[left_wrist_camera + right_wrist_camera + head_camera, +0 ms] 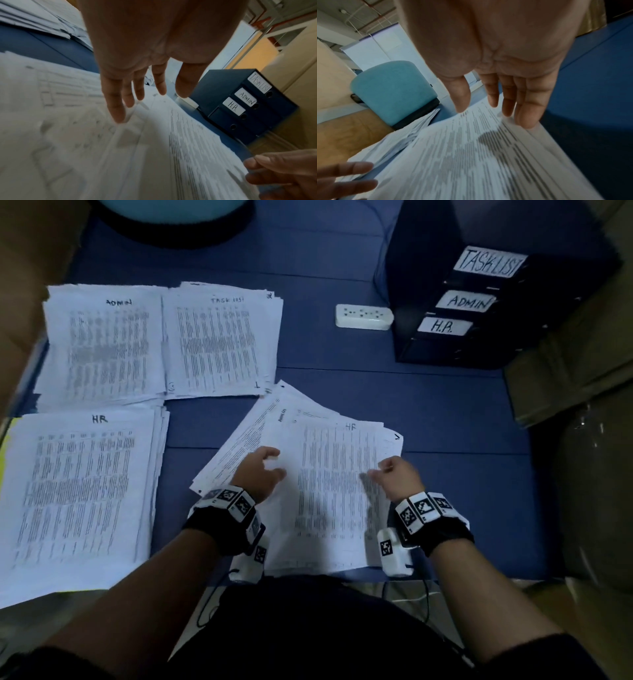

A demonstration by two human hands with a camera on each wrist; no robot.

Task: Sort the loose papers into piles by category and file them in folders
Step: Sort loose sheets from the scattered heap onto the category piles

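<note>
Fingers (118, 105) of the left hand (262, 474) hang relaxed over the loose papers (329, 501), holding nothing; the right hand (397, 479) likewise, touching their edge. HR pile (78, 494) at nine o'clock, folders (479, 302) at two.

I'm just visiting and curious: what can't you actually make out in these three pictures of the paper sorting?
- Printed rows on the white unsorted paper stack: blurred in all views; only its handwritten HR heading reads.
- Sheets beneath that top page: covered by it.
- Contents of the dark blue labelled binders: shut, spines only.
- Round teal padded stool: cut off by the top edge in the head view.
- Whether the right hand touches or pinches the page: motion blur.
</note>
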